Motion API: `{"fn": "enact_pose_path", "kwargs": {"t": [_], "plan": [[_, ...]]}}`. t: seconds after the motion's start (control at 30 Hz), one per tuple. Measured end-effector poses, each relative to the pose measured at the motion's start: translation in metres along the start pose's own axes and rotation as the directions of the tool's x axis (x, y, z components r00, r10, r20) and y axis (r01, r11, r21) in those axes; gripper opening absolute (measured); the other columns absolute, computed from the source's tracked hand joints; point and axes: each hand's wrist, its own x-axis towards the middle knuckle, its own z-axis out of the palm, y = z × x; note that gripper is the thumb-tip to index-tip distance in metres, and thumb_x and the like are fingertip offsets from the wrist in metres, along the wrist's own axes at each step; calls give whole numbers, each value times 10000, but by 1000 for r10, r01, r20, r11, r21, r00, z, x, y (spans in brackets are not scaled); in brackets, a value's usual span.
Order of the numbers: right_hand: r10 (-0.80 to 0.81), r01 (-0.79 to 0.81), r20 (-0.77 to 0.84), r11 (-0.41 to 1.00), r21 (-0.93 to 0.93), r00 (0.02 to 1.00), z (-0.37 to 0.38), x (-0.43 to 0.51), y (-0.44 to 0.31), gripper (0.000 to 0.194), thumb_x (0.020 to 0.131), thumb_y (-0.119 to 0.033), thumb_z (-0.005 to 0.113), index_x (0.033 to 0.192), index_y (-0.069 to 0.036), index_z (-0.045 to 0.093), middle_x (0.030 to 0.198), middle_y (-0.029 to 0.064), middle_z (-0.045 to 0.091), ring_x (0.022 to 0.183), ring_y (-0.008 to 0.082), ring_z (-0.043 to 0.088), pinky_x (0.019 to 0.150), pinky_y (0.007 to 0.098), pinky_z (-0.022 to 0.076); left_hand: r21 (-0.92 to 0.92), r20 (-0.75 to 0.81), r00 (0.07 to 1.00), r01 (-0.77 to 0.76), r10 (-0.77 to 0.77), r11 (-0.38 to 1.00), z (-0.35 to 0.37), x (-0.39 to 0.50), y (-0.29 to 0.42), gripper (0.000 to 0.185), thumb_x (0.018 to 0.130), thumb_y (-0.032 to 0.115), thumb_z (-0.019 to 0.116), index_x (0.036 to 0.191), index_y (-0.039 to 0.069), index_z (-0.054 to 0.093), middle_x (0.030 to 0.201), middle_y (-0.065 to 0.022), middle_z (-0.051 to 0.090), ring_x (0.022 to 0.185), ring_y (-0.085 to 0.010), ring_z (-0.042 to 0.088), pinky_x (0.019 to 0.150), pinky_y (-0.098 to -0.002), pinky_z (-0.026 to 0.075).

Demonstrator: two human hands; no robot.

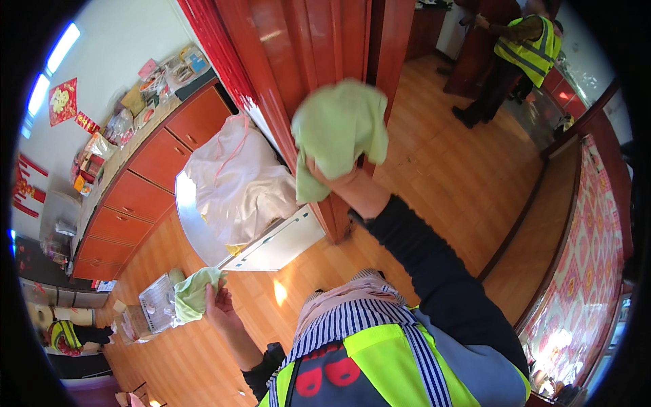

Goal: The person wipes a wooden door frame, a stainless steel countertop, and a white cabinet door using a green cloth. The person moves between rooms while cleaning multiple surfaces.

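Observation:
My right hand (346, 178) is raised at the red wooden door frame (325, 46), with a pale green cloth (341, 122) spread over its fingers; the cloth is slightly blurred and covers part of the frame. Lower down at the left, my left hand (221, 305) grips a second green cloth (196, 295), bunched between thumb and fingers, above the wooden floor. Between the hands and beyond them, a pale fabric cover (244, 178) with a pink cord lies over a white cabinet-like appliance (274, 244) beside the door frame.
A long red cabinet (152, 163) curves along the left wall, its top crowded with packets and boxes. A plastic crate (158, 300) and a cardboard box (137, 323) stand on the floor. One person (529, 46) in a yellow vest is at upper right, another (66, 336) at lower left. A patterned cover (585, 264) lies at the right.

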Motion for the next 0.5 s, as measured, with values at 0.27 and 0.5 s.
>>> {"fn": "enact_pose_path", "kwargs": {"t": [0.27,0.5], "plan": [[228,-358,393,885,297,891,-11,-113,-14,519,922,-318,592,1398,-176,442,1327,31,549,1230,206,510,1028,381,410,12,62,998,-27,26,1000,15,-11,3,231,905,165,676,1087,25,644,902,-102,723,692,-121,647,593,-212,516],[84,-76,83,992,-99,993,-67,-78,-20,437,832,-216,691,1247,-120,592,1198,80,605,1089,240,577,943,373,470,12,41,999,-34,34,999,3,-20,4,242,915,169,665,1104,22,634,913,-100,722,698,-114,641,607,-211,513]]}}
